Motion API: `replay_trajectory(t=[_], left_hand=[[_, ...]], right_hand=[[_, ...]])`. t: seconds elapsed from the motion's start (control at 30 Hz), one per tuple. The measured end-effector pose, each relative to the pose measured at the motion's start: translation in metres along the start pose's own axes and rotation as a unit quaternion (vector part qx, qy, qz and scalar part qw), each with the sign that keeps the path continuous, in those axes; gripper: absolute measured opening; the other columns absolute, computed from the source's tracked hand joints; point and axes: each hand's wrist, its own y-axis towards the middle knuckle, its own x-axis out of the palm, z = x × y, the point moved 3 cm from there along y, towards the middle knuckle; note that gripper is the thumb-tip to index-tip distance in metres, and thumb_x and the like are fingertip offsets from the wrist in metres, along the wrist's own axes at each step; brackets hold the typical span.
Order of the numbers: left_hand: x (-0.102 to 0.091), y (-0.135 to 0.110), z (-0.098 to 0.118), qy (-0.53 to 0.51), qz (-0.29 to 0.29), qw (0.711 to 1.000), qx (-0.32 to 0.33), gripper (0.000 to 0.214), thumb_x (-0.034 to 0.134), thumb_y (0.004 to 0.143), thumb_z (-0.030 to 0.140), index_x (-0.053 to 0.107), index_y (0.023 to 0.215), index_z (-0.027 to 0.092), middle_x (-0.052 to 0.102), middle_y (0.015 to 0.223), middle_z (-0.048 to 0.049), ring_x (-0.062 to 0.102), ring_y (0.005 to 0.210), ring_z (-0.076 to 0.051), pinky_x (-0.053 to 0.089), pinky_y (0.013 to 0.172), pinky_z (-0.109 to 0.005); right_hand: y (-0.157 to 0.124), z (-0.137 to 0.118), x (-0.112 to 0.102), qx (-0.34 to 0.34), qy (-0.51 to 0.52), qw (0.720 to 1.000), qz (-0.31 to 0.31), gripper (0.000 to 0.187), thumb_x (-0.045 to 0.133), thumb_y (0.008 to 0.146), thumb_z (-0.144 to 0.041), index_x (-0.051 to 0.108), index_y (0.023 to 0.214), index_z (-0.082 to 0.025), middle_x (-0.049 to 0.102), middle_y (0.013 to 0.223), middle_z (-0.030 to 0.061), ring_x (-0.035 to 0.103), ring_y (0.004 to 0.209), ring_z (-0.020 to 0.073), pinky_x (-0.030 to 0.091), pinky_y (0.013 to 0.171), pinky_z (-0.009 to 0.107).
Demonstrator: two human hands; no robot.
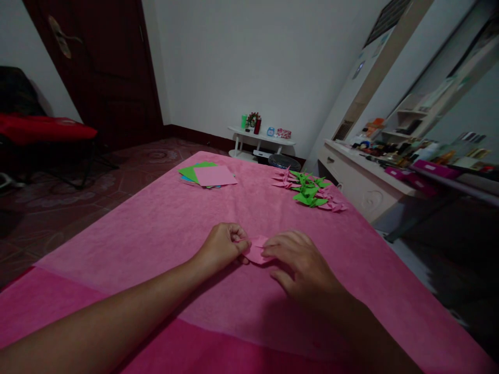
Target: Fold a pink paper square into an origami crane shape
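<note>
A small folded piece of pink origami paper [255,253] lies between my hands, just above the pink cloth. My left hand [230,242] pinches its left end between thumb and curled fingers. Over its right side rests my right hand [298,259], fingers stretched across the paper and thumb apart below. The fingers of the right hand hide that end of the paper. Farther off to the left is a stack of square paper sheets [216,175], pink on top with green and blue beneath. At the far right sits a group of folded paper cranes [307,195], green and pink.
The pink cloth [156,223] covers the table under my arms. A white dressing table [362,182] crowded with bottles and boxes stands at right. Behind is a low white shelf [265,136] with small items. A red-covered chair [42,130] is at left, near a dark door [105,67].
</note>
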Motion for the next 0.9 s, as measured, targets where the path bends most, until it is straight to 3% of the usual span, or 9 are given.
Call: replay_trajectory(t=[0.1, 0.33, 0.4, 0.47, 0.57, 0.67, 0.8, 0.9], left_hand=[[0.003, -0.001, 0.000, -0.010, -0.027, 0.999, -0.018, 0.007, 0.059, 0.073, 0.018, 0.054, 0.071, 0.014, 0.055, 0.048, 0.0033, 0.063, 0.046, -0.016, 0.039, 0.036, -0.016], [-0.001, 0.000, 0.001, 0.015, -0.072, 0.996, -0.048, 0.012, 0.059, 0.073, 0.020, 0.057, 0.081, 0.012, 0.058, 0.051, 0.0011, 0.060, 0.045, -0.014, 0.039, 0.038, -0.017], [-0.003, 0.001, 0.004, 0.040, -0.077, 0.996, -0.020, 0.020, 0.059, 0.072, 0.018, 0.059, 0.090, 0.011, 0.057, 0.053, 0.0017, 0.057, 0.045, -0.012, 0.039, 0.041, -0.018], [-0.007, 0.001, 0.010, 0.089, -0.069, 0.992, 0.063, 0.027, 0.060, 0.071, 0.016, 0.061, 0.098, 0.012, 0.062, 0.065, -0.0009, 0.059, 0.055, -0.012, 0.044, 0.050, -0.021], [-0.011, -0.004, 0.025, 0.212, -0.062, 0.947, 0.232, 0.024, 0.059, 0.075, 0.016, 0.068, 0.097, 0.017, 0.065, 0.094, -0.0060, 0.059, 0.083, -0.016, 0.046, 0.075, -0.028], [-0.009, -0.013, 0.039, 0.322, -0.099, 0.874, 0.349, 0.019, 0.056, 0.083, 0.024, 0.072, 0.092, 0.021, 0.064, 0.100, -0.0062, 0.055, 0.095, -0.019, 0.040, 0.087, -0.034], [-0.002, -0.023, 0.043, 0.412, -0.148, 0.795, 0.421, 0.025, 0.059, 0.083, 0.042, 0.071, 0.090, 0.021, 0.066, 0.091, -0.0052, 0.053, 0.092, -0.021, 0.032, 0.088, -0.037], [0.001, -0.025, 0.037, 0.453, -0.153, 0.764, 0.433, 0.022, 0.055, 0.087, 0.038, 0.070, 0.086, 0.021, 0.066, 0.086, -0.0046, 0.052, 0.089, -0.020, 0.030, 0.083, -0.036]], right_hand=[[0.000, 0.000, 0.008, -0.014, -0.050, 0.998, -0.024, 0.007, 0.064, 0.077, -0.015, 0.067, 0.081, -0.020, 0.067, 0.079, 0.0042, 0.056, 0.081, 0.0195, 0.038, 0.080, 0.036], [-0.002, 0.009, 0.011, -0.025, -0.068, 0.997, -0.036, 0.008, 0.062, 0.081, -0.015, 0.067, 0.076, -0.019, 0.067, 0.075, 0.0035, 0.055, 0.076, 0.0181, 0.035, 0.078, 0.035], [-0.002, 0.010, 0.011, -0.018, -0.065, 0.997, -0.039, 0.009, 0.061, 0.081, -0.013, 0.066, 0.077, -0.019, 0.067, 0.076, 0.0033, 0.055, 0.077, 0.0181, 0.035, 0.078, 0.034], [-0.002, 0.011, 0.012, -0.016, -0.063, 0.997, -0.041, 0.009, 0.060, 0.081, -0.012, 0.066, 0.078, -0.019, 0.067, 0.078, 0.0031, 0.055, 0.078, 0.0179, 0.035, 0.078, 0.034], [-0.003, 0.012, 0.013, -0.015, -0.064, 0.997, -0.044, 0.009, 0.060, 0.082, -0.012, 0.066, 0.078, -0.019, 0.067, 0.077, 0.0031, 0.055, 0.079, 0.0177, 0.036, 0.078, 0.033], [-0.003, 0.013, 0.014, -0.012, -0.063, 0.997, -0.047, 0.010, 0.060, 0.082, -0.013, 0.067, 0.079, -0.019, 0.067, 0.078, 0.0032, 0.055, 0.079, 0.0176, 0.036, 0.078, 0.033], [-0.002, 0.012, 0.015, -0.010, -0.066, 0.996, -0.060, 0.009, 0.061, 0.082, -0.014, 0.066, 0.078, -0.019, 0.066, 0.077, 0.0029, 0.054, 0.078, 0.0175, 0.035, 0.077, 0.033], [-0.003, 0.011, 0.017, -0.013, -0.065, 0.996, -0.066, 0.007, 0.063, 0.081, -0.015, 0.066, 0.078, -0.019, 0.065, 0.076, 0.0022, 0.053, 0.077, 0.0174, 0.035, 0.077, 0.033]])
